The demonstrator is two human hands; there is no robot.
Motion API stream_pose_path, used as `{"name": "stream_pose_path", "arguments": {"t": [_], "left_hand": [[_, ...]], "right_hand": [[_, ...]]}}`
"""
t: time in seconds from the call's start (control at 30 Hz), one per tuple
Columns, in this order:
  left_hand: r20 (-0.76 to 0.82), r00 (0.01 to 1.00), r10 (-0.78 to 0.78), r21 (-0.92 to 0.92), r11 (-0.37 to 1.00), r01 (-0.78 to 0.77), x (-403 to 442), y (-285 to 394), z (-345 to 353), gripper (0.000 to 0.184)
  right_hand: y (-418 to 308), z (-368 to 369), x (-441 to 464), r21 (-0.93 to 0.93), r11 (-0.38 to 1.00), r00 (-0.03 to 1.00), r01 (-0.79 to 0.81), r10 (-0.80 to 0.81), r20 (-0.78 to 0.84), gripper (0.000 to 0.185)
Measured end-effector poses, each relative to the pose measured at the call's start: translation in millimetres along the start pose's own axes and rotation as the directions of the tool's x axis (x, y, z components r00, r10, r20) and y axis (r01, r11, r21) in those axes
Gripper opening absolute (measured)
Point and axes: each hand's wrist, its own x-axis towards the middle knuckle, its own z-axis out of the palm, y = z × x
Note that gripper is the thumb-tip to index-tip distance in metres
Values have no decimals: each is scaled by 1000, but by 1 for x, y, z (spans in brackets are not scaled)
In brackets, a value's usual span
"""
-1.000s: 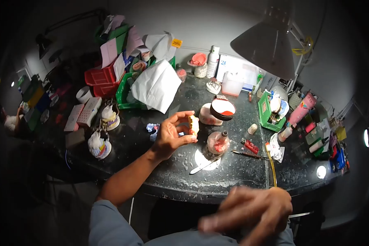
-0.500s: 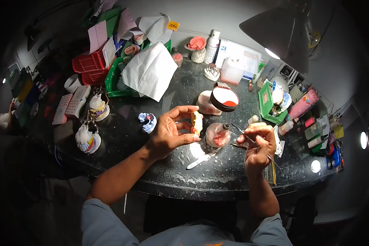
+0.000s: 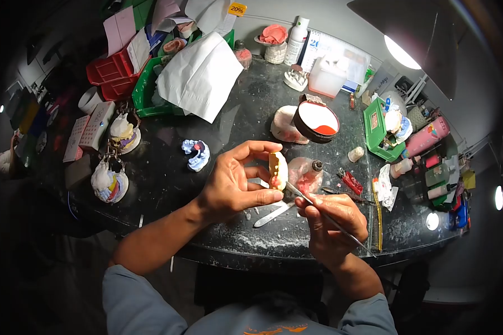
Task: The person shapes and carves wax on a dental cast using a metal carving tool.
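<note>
Yellow cast [image 3: 277, 170] is pinched in the left hand [image 3: 228, 181], a slim tool [image 3: 298, 192] in the right hand [image 3: 335, 226], both hands half-curled.

I'm in a dental lab: white dust [image 3: 257, 236] marks my tabletop [image 3: 241, 120], and tooth casts [image 3: 108, 183] stand toward its left edge.

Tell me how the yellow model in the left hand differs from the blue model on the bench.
The left hand holds the yellow model up, while the blue model rests on the bench. The yellow model appears as a narrow upright strip; the blue model shows an open, curved arch. Both look like dental casts.
</note>
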Motion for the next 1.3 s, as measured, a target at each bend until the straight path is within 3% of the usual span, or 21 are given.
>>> {"name": "stream_pose_path", "arguments": {"t": [0.17,0.4,0.6,0.7,0.83,1.03,1.17,1.27,1.3], "left_hand": [[-94,984,149,163,978,-133,-2,-3,5,66],[-148,955,257,318,927,-200,-2,-5,5,62],[-154,945,289,359,907,-219,-1,-5,5,60],[-149,962,230,364,917,-163,-2,-2,6,68],[-144,976,164,255,959,-124,-2,-1,6,71],[-71,990,124,112,987,-116,-3,-1,5,76],[-11,993,116,100,988,-114,-4,-3,2,76],[28,994,108,102,989,-111,-3,-4,-1,74],[37,994,105,103,989,-108,-3,-4,-1,73]], "right_hand": [[4,-1,-4,-17,1000,1000,13,-14,-1,19],[0,9,0,261,941,956,-214,257,-143,11],[3,2,3,239,945,954,-223,262,-147,8],[6,1,-3,253,954,979,-161,187,-83,10],[1,1,-5,268,940,975,-212,222,-6,18],[0,2,0,196,974,993,-114,117,-1,20],[6,0,4,163,985,997,60,-68,44,21],[-4,4,-3,243,965,995,-97,98,7,22],[-3,5,-3,220,973,998,-69,67,13,23]]}}
